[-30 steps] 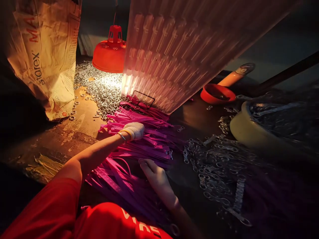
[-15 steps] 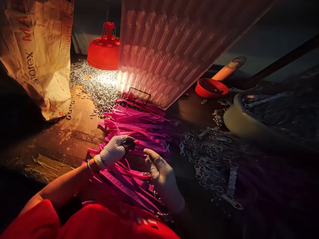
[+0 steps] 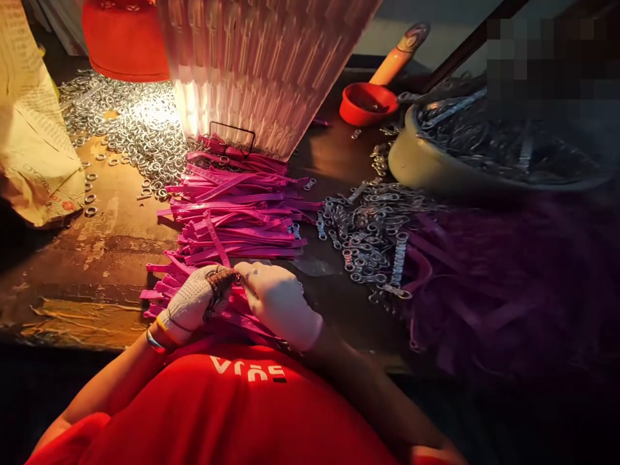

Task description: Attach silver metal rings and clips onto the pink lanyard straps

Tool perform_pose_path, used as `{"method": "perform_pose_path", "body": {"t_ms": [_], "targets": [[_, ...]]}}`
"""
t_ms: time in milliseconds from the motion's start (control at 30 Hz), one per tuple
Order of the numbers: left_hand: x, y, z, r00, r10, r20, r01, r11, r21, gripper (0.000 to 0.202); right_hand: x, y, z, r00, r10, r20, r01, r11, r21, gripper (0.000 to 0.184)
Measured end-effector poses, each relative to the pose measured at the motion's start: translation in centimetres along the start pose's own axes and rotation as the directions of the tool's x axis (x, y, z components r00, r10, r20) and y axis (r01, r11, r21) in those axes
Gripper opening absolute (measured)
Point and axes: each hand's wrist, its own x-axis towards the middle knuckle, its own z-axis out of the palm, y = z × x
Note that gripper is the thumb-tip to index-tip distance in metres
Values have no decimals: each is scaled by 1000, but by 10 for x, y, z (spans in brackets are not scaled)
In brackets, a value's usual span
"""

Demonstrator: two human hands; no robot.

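My left hand (image 3: 196,300), in a dotted white glove with darkened fingertips, is closed in a pinch on a pink strap (image 3: 217,240) that rises beyond the fingers. Touching its fingertips is my right hand (image 3: 276,300), gloved in white and also pinched. A small bit of metal shows where the fingers meet; its shape is mostly hidden. Under and beyond both hands lies a thick row of pink straps (image 3: 237,219), laid crosswise on the worn table (image 3: 116,265). Metal swivel clips (image 3: 368,245) are heaped to the right of my right hand.
Metal rings (image 3: 130,129) lie piled under a red lamp (image 3: 126,39), beside a paper sack (image 3: 39,142). A ribbed translucent sheet (image 3: 252,71) stands behind the straps. Back right are a red bowl (image 3: 368,106) and a pale basin (image 3: 431,158) of clips. More dark pink straps (image 3: 484,284) lie right.
My right hand has moved to meet my left hand's fingertips; before, they were apart, with a small metal piece in the right. The view has tipped down and shifted right.
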Motion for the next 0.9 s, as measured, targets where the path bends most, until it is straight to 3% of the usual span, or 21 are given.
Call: {"method": "perform_pose_path", "body": {"t_ms": [133,267,367,433,533,667,767,900], "targets": [[-5,0,0,996,92,-10,-91,991,97,37,-2,-6,-5,999,-12,36,20,973,-232,17],[-2,1,1,986,169,17,-166,940,298,33,-1,-6,-5,997,-47,53,61,948,-312,19],[5,-4,3,937,342,74,-319,751,577,19,0,-2,-3,999,-19,39,29,959,-282,19],[10,-7,4,899,423,110,-382,639,667,13,1,0,-3,998,49,44,-37,970,-241,20],[12,-7,4,919,379,107,-356,682,639,21,-1,3,-8,988,140,71,-128,981,-148,25],[8,-2,4,952,293,88,-284,739,611,31,-3,6,-13,952,189,239,-180,982,-60,40],[5,-5,5,950,290,115,-297,727,620,31,-4,8,-6,927,251,278,-224,966,-126,28],[4,-12,3,956,256,145,-285,687,668,29,-11,9,9,944,128,304,-77,981,-177,23]]}}
